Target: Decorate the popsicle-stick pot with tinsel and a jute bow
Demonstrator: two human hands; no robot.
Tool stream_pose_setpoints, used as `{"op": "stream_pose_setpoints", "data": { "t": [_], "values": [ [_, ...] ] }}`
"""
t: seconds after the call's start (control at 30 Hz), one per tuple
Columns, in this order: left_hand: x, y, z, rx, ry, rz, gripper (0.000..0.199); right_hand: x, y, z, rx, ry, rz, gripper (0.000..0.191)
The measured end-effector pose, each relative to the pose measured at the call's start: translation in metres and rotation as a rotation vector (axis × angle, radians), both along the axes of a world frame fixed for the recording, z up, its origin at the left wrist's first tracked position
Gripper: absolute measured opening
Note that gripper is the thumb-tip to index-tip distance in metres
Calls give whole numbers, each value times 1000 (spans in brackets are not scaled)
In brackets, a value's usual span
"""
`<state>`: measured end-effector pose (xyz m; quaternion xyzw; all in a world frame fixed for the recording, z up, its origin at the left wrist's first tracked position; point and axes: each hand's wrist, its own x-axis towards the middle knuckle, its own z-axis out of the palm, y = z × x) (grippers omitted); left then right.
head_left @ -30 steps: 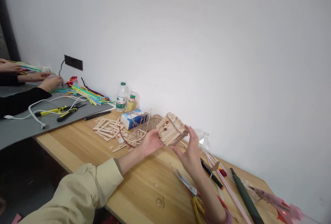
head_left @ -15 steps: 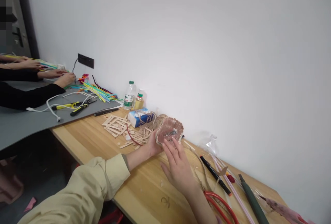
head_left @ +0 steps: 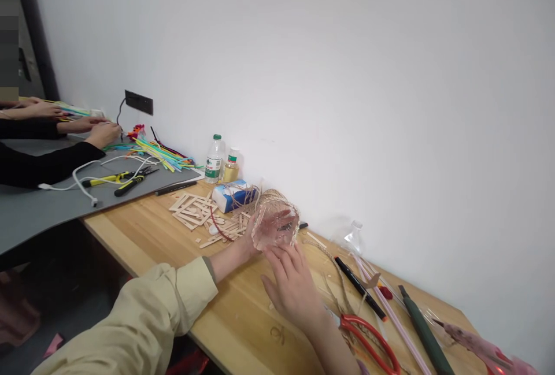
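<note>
Above the bench (head_left: 143, 230), the left hand (head_left: 248, 240) grasps the clear plastic cup (head_left: 274, 229) from 8 o'clock; fingers of the right hand (head_left: 291, 283) meet its 6 o'clock edge, grip unclear. It looks light, slick, dentable: best cradled around the sides.

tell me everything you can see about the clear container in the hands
The clear container looks like thin, see-through plastic, with a pale, beaded-looking edge. It is tilted so its open side faces the camera, above the wooden table. The left hand holds it from behind and shows pinkish through the wall; fingers of the right hand rest at its near edge. Shiny and dark patches show in it; whether they are glare or contents, I cannot tell.
</note>
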<state>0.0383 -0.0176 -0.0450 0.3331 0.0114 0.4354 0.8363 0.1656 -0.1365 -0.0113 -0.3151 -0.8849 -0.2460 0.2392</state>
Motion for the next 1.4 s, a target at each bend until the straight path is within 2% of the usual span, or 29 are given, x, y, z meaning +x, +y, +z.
{"op": "stream_pose_setpoints", "data": {
  "t": [0.23, 0.47, 0.63, 0.73, 0.97, 1.1, 1.17, 1.3, 1.4],
  "values": [
    [5, 5, -4, -80, -10, -43, 59, 2, 2, -1, 64, 36, -124, 29],
    [5, 0, 4, -167, -28, -67, 56, 9, 7, -7, 130, 112, -140, 34],
    [7, -4, 6, -213, -25, -17, 51, 16, 12, -11, 147, 177, -149, 33],
    [10, -8, 8, -233, -31, 15, 52, 20, 15, -9, 128, 212, -164, 37],
    [15, -12, 7, -253, -1, -1, 52, 23, 16, -5, 67, 265, -152, 52],
    [16, -11, 4, -267, 26, -17, 58, 21, 19, -9, 100, 453, -105, 70],
    [18, -12, 5, -262, 14, -12, 61, 19, 22, -11, -22, 665, -135, 81],
    [25, -18, 8, -229, -37, 28, 66, 11, 26, -13, -528, 1192, -89, 102],
    [28, -24, 11, -181, -62, 53, 64, 5, 28, -12, -668, 1340, -23, 105]
  ]
}}
